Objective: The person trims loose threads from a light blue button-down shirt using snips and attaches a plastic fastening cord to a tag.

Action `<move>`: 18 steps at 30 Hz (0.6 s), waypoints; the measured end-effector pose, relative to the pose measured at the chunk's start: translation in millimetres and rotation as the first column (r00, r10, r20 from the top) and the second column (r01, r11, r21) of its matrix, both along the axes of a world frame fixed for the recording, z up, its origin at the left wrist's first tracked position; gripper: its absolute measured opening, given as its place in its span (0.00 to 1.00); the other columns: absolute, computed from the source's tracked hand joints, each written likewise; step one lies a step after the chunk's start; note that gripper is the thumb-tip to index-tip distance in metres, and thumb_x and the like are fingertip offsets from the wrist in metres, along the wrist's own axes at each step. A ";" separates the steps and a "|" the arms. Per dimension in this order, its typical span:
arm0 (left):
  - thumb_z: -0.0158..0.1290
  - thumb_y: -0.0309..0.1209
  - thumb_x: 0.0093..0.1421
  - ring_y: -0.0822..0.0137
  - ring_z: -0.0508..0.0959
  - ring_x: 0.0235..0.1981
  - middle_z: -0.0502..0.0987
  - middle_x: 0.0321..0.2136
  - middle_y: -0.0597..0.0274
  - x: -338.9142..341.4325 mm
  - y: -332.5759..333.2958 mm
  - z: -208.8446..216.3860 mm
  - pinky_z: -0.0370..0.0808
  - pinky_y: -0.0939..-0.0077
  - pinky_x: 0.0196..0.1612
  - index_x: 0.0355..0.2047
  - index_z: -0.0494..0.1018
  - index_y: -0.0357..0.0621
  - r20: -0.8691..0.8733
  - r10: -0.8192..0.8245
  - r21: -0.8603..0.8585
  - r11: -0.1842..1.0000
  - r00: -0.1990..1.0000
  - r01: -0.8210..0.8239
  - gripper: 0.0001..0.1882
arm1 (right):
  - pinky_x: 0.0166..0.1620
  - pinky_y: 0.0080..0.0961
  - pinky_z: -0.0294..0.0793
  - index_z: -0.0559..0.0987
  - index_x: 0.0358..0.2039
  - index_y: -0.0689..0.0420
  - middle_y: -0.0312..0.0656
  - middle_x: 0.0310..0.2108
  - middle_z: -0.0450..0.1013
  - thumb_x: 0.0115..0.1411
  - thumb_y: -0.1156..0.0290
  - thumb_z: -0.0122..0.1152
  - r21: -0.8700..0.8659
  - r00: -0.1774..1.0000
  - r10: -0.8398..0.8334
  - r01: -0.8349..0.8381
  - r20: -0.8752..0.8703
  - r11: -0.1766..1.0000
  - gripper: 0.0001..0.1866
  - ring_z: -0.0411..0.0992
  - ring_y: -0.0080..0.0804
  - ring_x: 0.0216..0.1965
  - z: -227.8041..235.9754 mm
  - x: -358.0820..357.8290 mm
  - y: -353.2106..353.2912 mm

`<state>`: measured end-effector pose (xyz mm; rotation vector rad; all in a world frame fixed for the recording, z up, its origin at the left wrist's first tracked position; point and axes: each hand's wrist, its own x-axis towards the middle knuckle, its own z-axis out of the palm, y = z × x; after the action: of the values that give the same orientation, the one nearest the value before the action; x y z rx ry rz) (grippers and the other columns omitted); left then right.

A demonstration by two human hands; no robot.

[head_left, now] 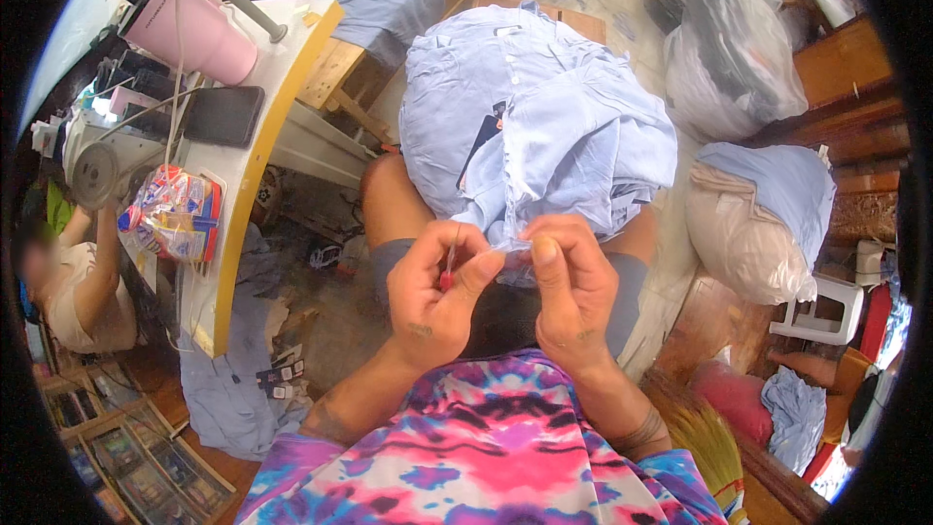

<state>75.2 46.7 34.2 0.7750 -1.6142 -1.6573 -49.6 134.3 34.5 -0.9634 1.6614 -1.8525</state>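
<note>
A light blue buttoned shirt [544, 107] lies bunched across my lap, its near edge drawn toward me. My left hand [437, 282] is closed, pinching that edge between thumb and forefinger. A thin metal piece with a small red end [446, 280] also sits in its curled fingers; its kind is unclear. Close beside it, my right hand [569, 282] pinches the same edge, thumb on top. The fingertips of both hands nearly meet. A dark hang tag [479, 149] lies on the shirt near its button strip.
To my left, a yellow-edged table [277, 78] carries a pink tumbler [190, 24], a black phone [224, 117] and a colourful package [175, 209]. Another person [87, 282] sits beyond it. Filled plastic bags [734, 53], a white stool [821, 311] and a broom [705, 442] stand at right.
</note>
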 end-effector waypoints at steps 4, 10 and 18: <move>0.59 0.30 0.67 0.84 0.63 0.24 0.69 0.24 0.75 1.1 -2.5 3.0 0.60 0.87 0.27 0.36 0.72 0.39 -0.005 -0.033 0.146 0.989 0.999 0.034 0.09 | 0.38 0.24 0.73 0.77 0.36 0.64 0.44 0.34 0.75 0.70 0.74 0.56 0.016 0.971 -0.007 0.011 -0.240 1.000 0.07 0.73 0.29 0.33 -0.3 -9.4 2.3; 0.60 0.32 0.67 0.83 0.65 0.21 0.70 0.23 0.74 0.3 -3.5 8.4 0.60 0.86 0.24 0.37 0.72 0.41 0.002 -0.053 0.029 0.998 0.999 0.053 0.09 | 0.35 0.23 0.73 0.77 0.36 0.64 0.43 0.33 0.75 0.70 0.74 0.56 0.045 0.987 -0.005 0.012 -0.160 0.999 0.07 0.73 0.27 0.31 3.8 -13.9 1.9; 0.66 0.25 0.58 0.73 0.71 0.20 0.76 0.24 0.63 2.3 -5.9 -3.3 0.65 0.78 0.22 0.33 0.77 0.41 0.169 -0.088 -0.657 0.733 0.982 0.178 0.07 | 0.43 0.20 0.72 0.78 0.41 0.61 0.37 0.40 0.76 0.74 0.67 0.52 0.011 0.868 0.086 -0.105 0.488 0.994 0.11 0.71 0.18 0.37 -16.3 -7.1 19.3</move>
<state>77.5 40.8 30.9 0.3895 -2.2081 -0.9763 -56.8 153.5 18.2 -0.4885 1.3069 -1.7999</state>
